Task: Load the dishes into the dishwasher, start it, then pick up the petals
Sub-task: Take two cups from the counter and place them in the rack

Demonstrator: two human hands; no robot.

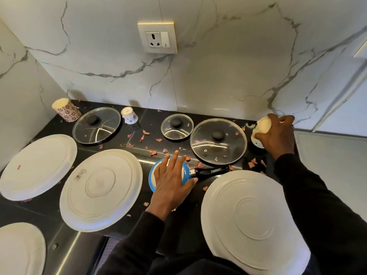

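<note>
Resting flat and open on the small upturned blue pan (pixel 153 176) at frame centre, the left hand (pixel 171 180) lay nearest it; its black handle (pixel 209 171) pointed right. The right hand (pixel 277 133) gripped an inverted cream cup (pixel 262 125) at right. Dried pink petals (pixel 153 152) littered the black table (pixel 216 114).

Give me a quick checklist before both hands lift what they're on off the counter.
1. Right hand wrapped around the cup: ok.
2. Left hand gripping the blue pan: not ok, it lies flat and open on the upturned pan.
3. Pan handle free: cannot tell, its end nears the large glass lid.
4. Petals cleared: not ok, scattered across the counter.
5. Dishwasher open and ready: cannot tell, not identifiable.
</note>
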